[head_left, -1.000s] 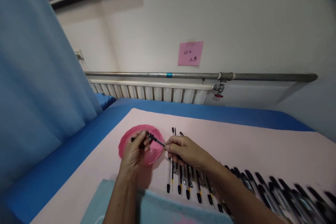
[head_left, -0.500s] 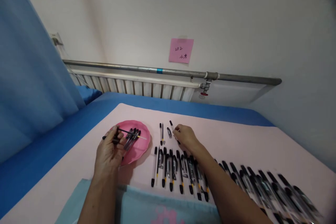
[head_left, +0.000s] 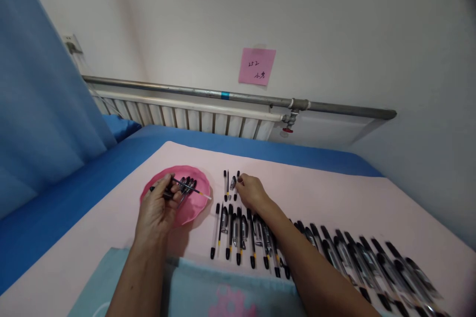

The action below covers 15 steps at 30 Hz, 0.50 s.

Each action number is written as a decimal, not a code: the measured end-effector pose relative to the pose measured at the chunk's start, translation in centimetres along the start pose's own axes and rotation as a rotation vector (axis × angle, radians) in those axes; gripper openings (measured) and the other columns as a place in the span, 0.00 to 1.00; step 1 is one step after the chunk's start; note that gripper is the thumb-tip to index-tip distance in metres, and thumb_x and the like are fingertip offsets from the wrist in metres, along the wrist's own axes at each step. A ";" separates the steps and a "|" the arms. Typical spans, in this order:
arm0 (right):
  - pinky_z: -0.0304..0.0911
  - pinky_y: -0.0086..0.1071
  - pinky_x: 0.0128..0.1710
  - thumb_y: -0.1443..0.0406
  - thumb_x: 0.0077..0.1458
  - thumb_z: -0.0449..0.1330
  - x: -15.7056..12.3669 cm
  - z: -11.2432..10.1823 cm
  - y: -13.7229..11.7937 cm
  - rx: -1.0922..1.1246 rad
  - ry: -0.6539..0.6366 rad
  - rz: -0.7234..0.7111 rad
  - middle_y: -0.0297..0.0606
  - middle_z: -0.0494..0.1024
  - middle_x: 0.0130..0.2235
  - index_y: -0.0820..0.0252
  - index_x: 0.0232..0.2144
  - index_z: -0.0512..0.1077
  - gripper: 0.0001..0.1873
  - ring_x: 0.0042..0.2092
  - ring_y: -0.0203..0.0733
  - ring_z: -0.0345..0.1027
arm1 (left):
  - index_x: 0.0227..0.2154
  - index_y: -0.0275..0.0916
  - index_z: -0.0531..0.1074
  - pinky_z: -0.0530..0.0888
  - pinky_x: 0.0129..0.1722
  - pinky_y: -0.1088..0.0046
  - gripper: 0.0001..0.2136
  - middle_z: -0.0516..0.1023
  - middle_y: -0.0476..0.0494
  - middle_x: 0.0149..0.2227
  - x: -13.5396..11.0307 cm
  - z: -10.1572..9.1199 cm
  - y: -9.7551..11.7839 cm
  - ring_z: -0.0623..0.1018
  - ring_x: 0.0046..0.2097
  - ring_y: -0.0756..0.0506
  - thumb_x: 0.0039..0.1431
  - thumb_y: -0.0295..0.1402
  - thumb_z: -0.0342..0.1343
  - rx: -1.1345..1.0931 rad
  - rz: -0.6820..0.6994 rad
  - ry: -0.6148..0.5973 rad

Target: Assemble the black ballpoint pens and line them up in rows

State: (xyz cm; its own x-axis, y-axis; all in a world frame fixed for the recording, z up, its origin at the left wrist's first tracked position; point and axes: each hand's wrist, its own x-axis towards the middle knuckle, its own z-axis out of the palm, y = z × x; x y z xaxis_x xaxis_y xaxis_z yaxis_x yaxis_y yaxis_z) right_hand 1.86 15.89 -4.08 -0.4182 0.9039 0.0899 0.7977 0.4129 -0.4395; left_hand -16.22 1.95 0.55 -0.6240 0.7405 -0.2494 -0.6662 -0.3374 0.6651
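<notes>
A thin black pen refill (head_left: pixel 191 188) with a pale end is pinched between the thumb and forefinger of my left hand (head_left: pixel 158 205). Other black pen parts are curled in its palm, partly hidden by the fingers. Below that hand is a pink scalloped plate (head_left: pixel 189 215), where several black-capped clear pens (head_left: pixel 187 184) lie. My right hand (head_left: pixel 253 191) has its fingers closed at a clear pen barrel (head_left: pixel 235 190) with black ends, on the pink tabletop. Just left of this barrel are a black cap (head_left: pixel 233 183), another barrel (head_left: pixel 225 186) and a refill (head_left: pixel 228 181).
Nearer me lies a row of pen barrels (head_left: pixel 215 233), refills and caps. More pens (head_left: pixel 372 257) spread to the right beyond my forearm. A blue curtain (head_left: pixel 48 84) hangs at left; a radiator (head_left: pixel 193 120) and metal pipe (head_left: pixel 167 88) run along the wall.
My right hand has moved slightly left with the pen barrel, which has turned from slanted to nearly in line with its neighbours. My left hand still holds the refill over the plate.
</notes>
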 end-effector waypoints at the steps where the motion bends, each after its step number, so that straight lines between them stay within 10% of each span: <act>1: 0.53 0.27 0.32 0.70 0.51 0.50 0.0 0.0 -0.1 0.004 0.000 -0.007 0.43 0.74 0.33 0.65 0.33 0.71 0.10 0.36 0.41 0.67 | 0.26 0.32 0.68 0.64 0.15 0.85 0.02 0.67 0.50 0.20 0.0 0.0 0.0 0.66 0.21 0.56 0.47 0.23 0.57 0.006 0.002 0.005; 15: 0.54 0.26 0.32 0.71 0.46 0.53 -0.1 -0.2 -0.9 0.095 -0.021 -0.030 0.39 0.75 0.31 0.62 0.28 0.72 0.08 0.34 0.38 0.66 | 0.25 0.30 0.69 0.66 0.17 0.84 0.00 0.66 0.49 0.20 -0.7 0.8 0.0 0.66 0.21 0.56 0.48 0.22 0.54 0.042 -0.004 0.048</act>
State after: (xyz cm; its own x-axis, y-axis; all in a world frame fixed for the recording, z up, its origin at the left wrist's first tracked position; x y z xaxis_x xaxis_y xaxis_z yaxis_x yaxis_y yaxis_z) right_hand 1.28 15.48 -3.56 -0.4509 0.8884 0.0864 0.7403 0.4264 -0.5197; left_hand -15.42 1.89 1.24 -0.6408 0.7130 -0.2845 -0.6515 -0.3092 0.6928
